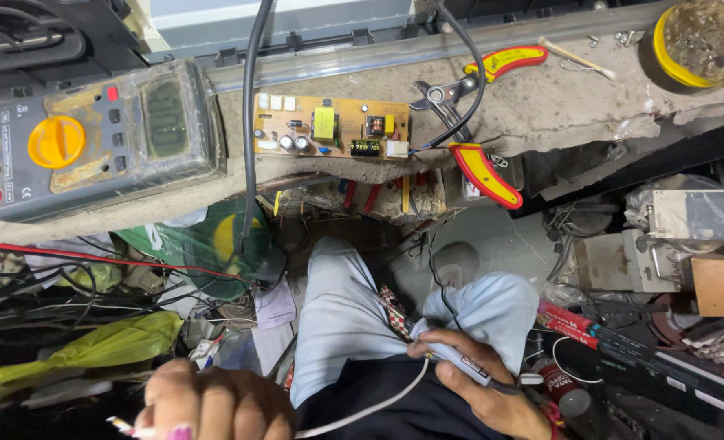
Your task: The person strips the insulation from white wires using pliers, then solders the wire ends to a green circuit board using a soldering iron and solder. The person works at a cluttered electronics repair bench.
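Cramped: worn grey bench edge above, junk piled both sides, knees filling the gap. Right hand (480,383) grips a slim grey pen-shaped tool (459,364) against the lap, thin white wire (378,405) trailing beside it. Left hand (215,403) clenched low; its contents cannot be told. Tan rectangular circuit board (331,126) lies on the bench between the dusty grey multimeter with yellow dial (93,138) and red-and-yellow-handled pliers (468,122).

Multimeter (93,138) at ten o'clock: grey, yellow dial. Circuit board (331,126) orange-tan. Pliers (468,122) at one o'clock: red-yellow handles.
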